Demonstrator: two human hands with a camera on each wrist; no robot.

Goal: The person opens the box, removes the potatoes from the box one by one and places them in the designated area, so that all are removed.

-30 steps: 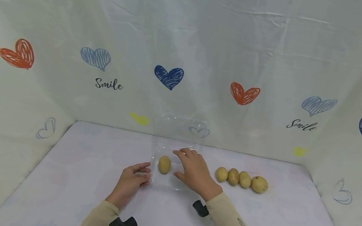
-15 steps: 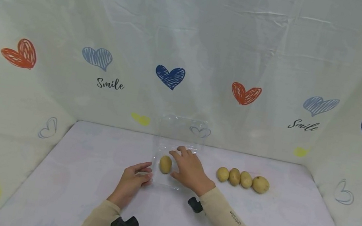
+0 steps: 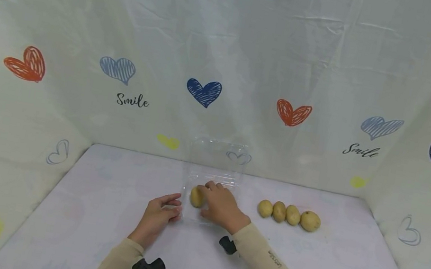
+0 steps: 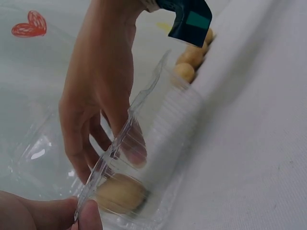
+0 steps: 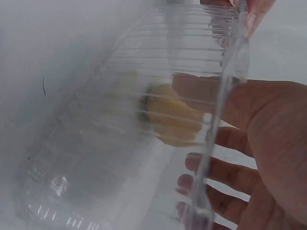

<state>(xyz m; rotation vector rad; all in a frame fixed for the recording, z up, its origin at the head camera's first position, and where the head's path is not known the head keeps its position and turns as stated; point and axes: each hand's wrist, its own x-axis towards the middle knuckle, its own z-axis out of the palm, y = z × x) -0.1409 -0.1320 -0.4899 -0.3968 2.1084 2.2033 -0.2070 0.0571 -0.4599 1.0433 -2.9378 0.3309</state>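
Note:
A clear plastic clamshell box (image 3: 189, 216) lies on the table with its lid (image 3: 215, 157) raised at the back. Inside it, on the left, is one yellow potato (image 3: 193, 196). At the near left corner my left hand (image 3: 156, 219) pinches the box's rim (image 4: 125, 125) between thumb and finger. My right hand (image 3: 222, 206) reaches into the box from above, fingers spread and slightly bent. Its fingertips overlap the potato in the head view. Through the clear wall in the right wrist view, the thumb (image 5: 196, 91) shows beside the potato (image 5: 175, 117), with the other fingers apart.
To the right of the box, several potatoes (image 3: 293, 214) lie in a row on the white tabletop (image 3: 98, 210). A pale sheet printed with hearts (image 3: 203, 93) hangs behind and at both sides. Black camera mounts (image 3: 148, 267) sit on both wrists.
My right hand has moved left and a little down inside the box, until its fingers overlap the potato. The left hand stays at the rim, and the potatoes have not moved.

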